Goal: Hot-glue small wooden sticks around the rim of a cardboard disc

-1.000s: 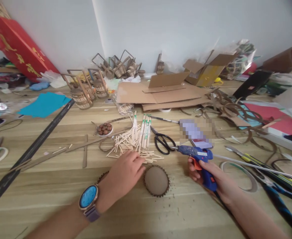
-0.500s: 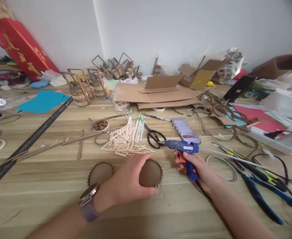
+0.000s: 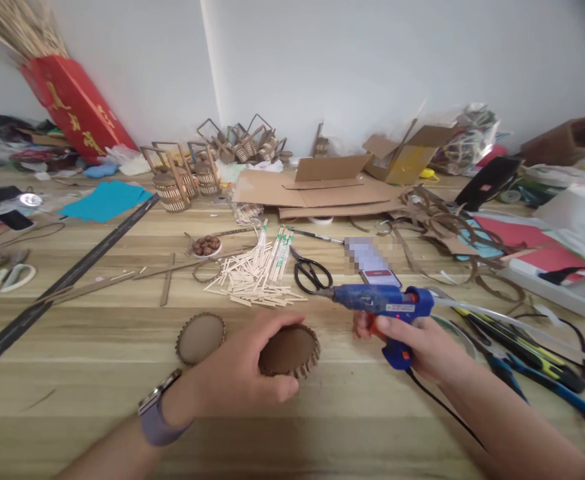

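Wood-grain table (image 3: 352,427) runs to a pale wall, strewn with craft litter. Near its front edge the left hand (image 3: 242,373) is closed around a round cardboard disc (image 3: 288,350) with a corrugated rim, thumb over its far edge and fingers wrapped under its near side, tilting the disc up off the table so its inner face shows. The right hand (image 3: 417,337) is clenched on the handle of a blue glue gun (image 3: 380,303), a finger by the orange trigger.

The gun's long axis lies almost level and crosswise, nozzle pointing left; its tip sits up and to the right of the disc, near but apart from it. The disc lies between the two hands, so the right hand, with the gun, is the one to close that gap while the left only steadies.

A second disc (image 3: 200,338) lies flat just left of the left hand, untouched. Beyond are a heap of sticks (image 3: 252,280), black scissors (image 3: 311,273) and flat cardboard (image 3: 317,190).

The left palm covers the disc's near left rim. Whether glue shows at the nozzle is too small to tell. The gun's cord runs under the right forearm, and that forearm is cut off by the frame.
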